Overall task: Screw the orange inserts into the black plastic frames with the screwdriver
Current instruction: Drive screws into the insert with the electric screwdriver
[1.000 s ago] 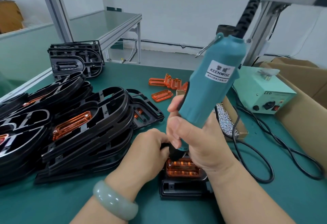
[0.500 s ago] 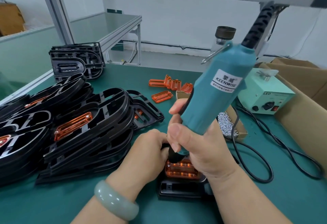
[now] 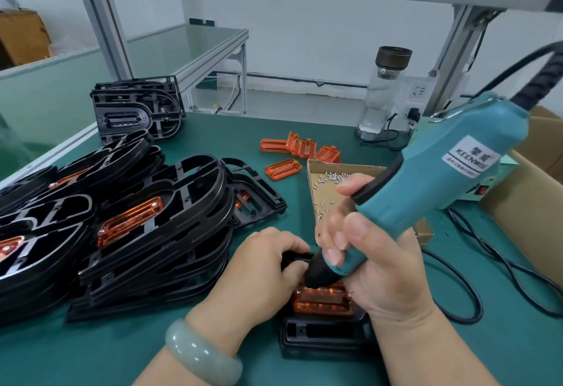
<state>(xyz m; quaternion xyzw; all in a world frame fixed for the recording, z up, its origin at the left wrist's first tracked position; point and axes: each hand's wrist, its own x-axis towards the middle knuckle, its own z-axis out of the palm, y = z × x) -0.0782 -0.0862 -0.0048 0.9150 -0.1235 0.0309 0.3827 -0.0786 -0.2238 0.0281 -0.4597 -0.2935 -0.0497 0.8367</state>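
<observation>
My right hand (image 3: 365,251) grips a teal electric screwdriver (image 3: 426,190), tilted to the right, its black nose down on an orange insert (image 3: 323,302). That insert sits in a black plastic frame (image 3: 320,337) lying on the green mat near the front edge. My left hand (image 3: 259,273) curls its fingers over the frame's far end, right beside the screwdriver nose. The bit tip is hidden behind the hands. Loose orange inserts (image 3: 301,149) lie further back on the mat.
A pile of black frames with inserts (image 3: 128,221) fills the left side. A cardboard tray of screws (image 3: 332,184) sits behind my hands. A glass bottle (image 3: 384,90), black cables (image 3: 475,267) and a cardboard box (image 3: 533,206) stand to the right.
The screwdriver's top has swung further to the right and lower, uncovering the screw tray. Both hands stay on the frame and insert.
</observation>
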